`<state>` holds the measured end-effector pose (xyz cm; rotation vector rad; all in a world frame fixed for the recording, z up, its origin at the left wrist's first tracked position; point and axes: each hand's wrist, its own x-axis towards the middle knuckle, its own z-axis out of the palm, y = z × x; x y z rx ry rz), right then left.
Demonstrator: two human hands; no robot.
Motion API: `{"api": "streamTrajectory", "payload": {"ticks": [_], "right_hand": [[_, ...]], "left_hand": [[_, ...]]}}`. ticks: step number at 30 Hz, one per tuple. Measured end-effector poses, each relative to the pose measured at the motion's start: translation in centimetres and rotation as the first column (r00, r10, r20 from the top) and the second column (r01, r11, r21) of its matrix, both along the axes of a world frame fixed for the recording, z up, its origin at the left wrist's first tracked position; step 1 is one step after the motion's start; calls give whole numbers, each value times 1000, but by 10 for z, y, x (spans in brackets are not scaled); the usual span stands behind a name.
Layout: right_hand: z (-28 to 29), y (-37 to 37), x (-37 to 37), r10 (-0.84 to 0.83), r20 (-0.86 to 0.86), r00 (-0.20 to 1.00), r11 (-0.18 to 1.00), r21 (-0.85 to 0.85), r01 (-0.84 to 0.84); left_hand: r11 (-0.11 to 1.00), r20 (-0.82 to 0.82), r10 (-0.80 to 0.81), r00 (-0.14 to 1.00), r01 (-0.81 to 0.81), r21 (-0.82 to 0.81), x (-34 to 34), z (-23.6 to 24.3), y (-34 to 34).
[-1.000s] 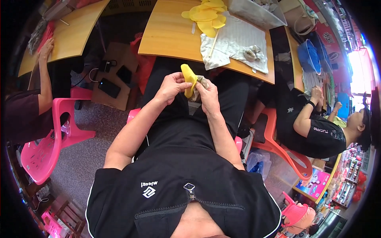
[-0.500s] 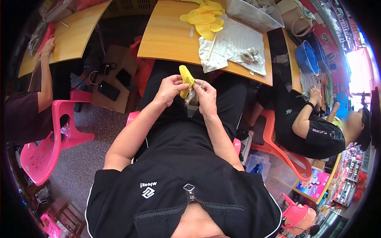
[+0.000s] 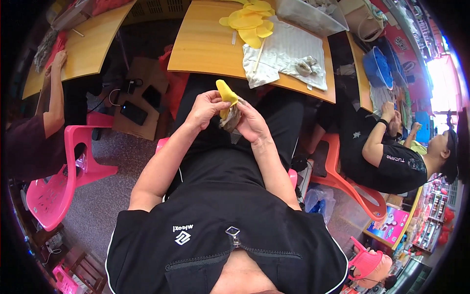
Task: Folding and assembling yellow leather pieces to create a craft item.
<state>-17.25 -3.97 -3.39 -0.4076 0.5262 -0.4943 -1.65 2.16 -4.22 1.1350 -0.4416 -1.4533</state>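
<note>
Above my lap, my left hand (image 3: 206, 109) pinches a yellow fabric piece (image 3: 225, 91) whose rounded end points up and away from me. A greyish-brown, crumpled bundle (image 3: 229, 120) hangs below the yellow fabric, partly hidden by my fingers. My right hand (image 3: 252, 122) is closed on the right side of this bundle, its fingertips close to where it meets the yellow fabric. Both hands are near each other, just short of the table's front edge. What the bundle is made of cannot be made out.
A wooden table (image 3: 196, 49) ahead carries a pile of yellow oval pieces (image 3: 249, 20), a white cloth (image 3: 289, 46), a thin stick (image 3: 259, 55), a greyish clump (image 3: 307, 66) and a plastic bin (image 3: 318, 19). People sit at either side, with pink (image 3: 54, 196) and orange (image 3: 338, 171) chairs.
My right hand has shifted lower along the greyish-brown bundle, and its palm is turned more open toward it. The yellow piece has tipped slightly left. My left hand keeps its pinch.
</note>
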Motion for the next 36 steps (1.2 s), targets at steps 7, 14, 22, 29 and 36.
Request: {"api": "streamTrajectory", "payload": {"ticks": [7, 14, 22, 29, 36], "right_hand": [[-11, 5, 7, -440, -300, 847, 737, -659, 149], [-18, 2, 1, -409, -454, 792, 724, -689, -21], [-23, 2, 0, -190, -375, 907, 834, -549, -53], [-33, 3, -2, -218, -363, 906, 795, -605, -51], [-23, 5, 3, -404, -368, 838, 748, -660, 71]], "left_hand": [[997, -28, -57, 998, 59, 48, -4, -3, -1], [992, -86, -43, 995, 53, 118, -10, -8, 1], [997, -108, -37, 993, 43, 57, -2, -6, 1], [990, -12, -121, 993, 122, 77, -3, -10, 0], [984, 0, -168, 986, 167, 67, 8, -12, 0]]}}
